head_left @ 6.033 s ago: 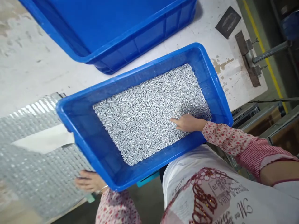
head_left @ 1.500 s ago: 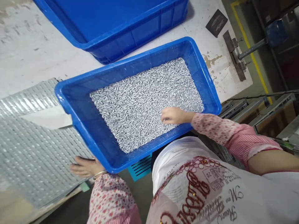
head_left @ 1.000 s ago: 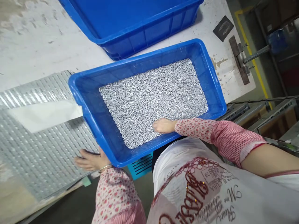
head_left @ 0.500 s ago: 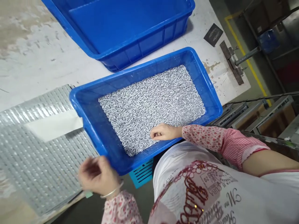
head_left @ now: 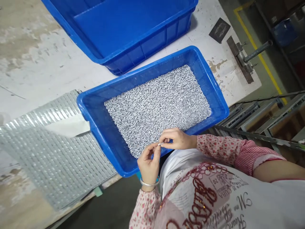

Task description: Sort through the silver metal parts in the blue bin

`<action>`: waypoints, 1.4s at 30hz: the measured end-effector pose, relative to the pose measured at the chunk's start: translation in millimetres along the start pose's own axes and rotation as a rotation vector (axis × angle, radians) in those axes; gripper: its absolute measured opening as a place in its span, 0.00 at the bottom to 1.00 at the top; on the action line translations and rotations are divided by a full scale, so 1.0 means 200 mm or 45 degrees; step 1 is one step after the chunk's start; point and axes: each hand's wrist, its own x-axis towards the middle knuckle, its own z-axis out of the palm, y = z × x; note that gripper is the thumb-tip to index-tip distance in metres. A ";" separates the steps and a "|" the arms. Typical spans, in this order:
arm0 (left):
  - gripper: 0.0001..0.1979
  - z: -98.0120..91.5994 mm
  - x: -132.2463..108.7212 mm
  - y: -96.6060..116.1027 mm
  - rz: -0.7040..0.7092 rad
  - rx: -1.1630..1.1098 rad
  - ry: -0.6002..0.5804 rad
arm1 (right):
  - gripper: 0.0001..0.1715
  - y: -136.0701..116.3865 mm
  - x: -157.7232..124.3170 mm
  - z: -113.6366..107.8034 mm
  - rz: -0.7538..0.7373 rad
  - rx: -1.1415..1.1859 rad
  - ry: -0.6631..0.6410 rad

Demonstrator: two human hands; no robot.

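Observation:
A blue bin [head_left: 94,109] in front of me holds a bed of several small silvery metal pieces [head_left: 157,105]. My right hand [head_left: 175,139] hovers over the bin's near rim, its fingers pinched on one small metal piece [head_left: 160,144]. My left hand [head_left: 149,160], with a bangle at the wrist, meets it from below, thumb and fingers pinched on the same piece's other end. Both hands touch at that piece, just above the bin's front wall.
A second, larger blue bin [head_left: 143,47] stands behind on the worn white table [head_left: 35,73]. A silvery ribbed sheet [head_left: 54,162] with a white slip of paper [head_left: 69,127] lies at the left. Metal brackets [head_left: 240,60] sit near the table's right edge.
My left hand left the ribbed sheet and rose to the bin's front. My right hand lifted out of the pile with one piece, and both hands now pinch it.

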 end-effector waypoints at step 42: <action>0.14 0.06 0.03 0.11 -0.101 0.029 0.111 | 0.03 -0.02 -0.03 0.01 -0.066 -0.235 0.104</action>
